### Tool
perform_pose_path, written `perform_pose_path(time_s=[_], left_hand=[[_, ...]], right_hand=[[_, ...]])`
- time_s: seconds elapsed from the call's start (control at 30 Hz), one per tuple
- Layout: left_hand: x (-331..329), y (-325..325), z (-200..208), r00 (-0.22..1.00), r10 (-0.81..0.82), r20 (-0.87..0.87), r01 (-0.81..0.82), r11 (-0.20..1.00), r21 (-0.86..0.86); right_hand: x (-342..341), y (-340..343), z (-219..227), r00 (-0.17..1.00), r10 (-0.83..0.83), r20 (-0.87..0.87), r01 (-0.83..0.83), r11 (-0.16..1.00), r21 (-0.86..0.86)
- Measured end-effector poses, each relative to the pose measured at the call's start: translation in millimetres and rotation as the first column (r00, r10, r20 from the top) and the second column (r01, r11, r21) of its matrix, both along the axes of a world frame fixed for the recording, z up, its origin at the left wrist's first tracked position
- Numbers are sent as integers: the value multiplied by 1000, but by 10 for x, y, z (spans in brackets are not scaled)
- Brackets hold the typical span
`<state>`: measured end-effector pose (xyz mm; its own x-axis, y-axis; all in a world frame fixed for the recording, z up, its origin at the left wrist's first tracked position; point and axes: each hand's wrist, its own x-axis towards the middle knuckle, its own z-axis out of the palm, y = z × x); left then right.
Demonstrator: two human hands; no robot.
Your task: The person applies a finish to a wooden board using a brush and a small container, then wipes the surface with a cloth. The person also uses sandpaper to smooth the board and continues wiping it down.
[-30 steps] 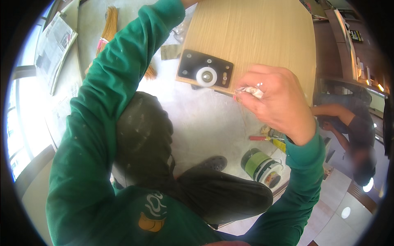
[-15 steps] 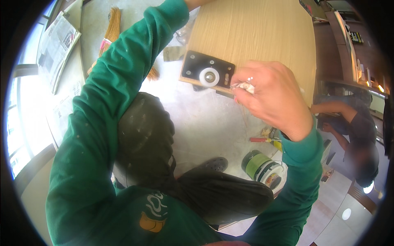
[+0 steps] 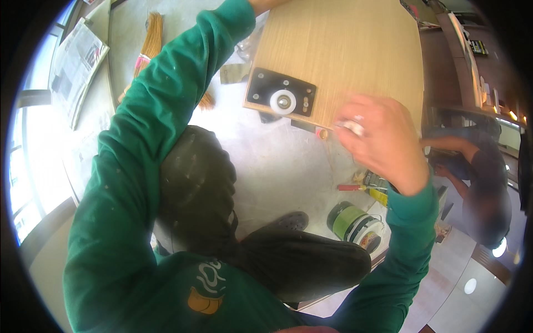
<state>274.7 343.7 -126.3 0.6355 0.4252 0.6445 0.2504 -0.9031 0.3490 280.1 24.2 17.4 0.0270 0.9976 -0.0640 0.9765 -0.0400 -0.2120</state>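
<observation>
My right hand [image 3: 380, 136] is closed and slightly blurred, over the right part of the near edge of a wooden panel [image 3: 344, 44]. Between its curled fingers pokes a small crumpled whitish thing [image 3: 352, 127], whose kind I cannot make out. At the panel's near left corner sits a black metal plate [image 3: 265, 84] with screws and a white roller wheel [image 3: 283, 102]. My right hand is apart from this plate. Only a sliver of my left hand [image 3: 267, 5] shows at the top edge, by the panel's far left side; its fingers are out of the picture.
A straw broom [image 3: 151, 39] and newspapers [image 3: 78, 69] lie at the left. Near my right forearm stand a green-and-black bucket [image 3: 350, 217] and a red-handled tool [image 3: 351, 187]. Another person [image 3: 486, 172] is at the far right. My bent legs [image 3: 300, 261] are below.
My right hand has drawn away from the black plate, moving right and slightly nearer, still closed on the whitish thing. The plate's right end now shows. My left arm has hardly moved.
</observation>
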Motion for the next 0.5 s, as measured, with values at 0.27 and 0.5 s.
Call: perform_pose_path(time_s=[0.27,0.5], left_hand=[[-471,-331,539,937,156,313,91,757,-647],[-1652,-578,498,942,14,335,206,765,-610]], right_hand=[[-322,-994,62,700,-406,-588,365,911,-194],[-376,-861,-276,288,-486,-825,433,835,-340]])
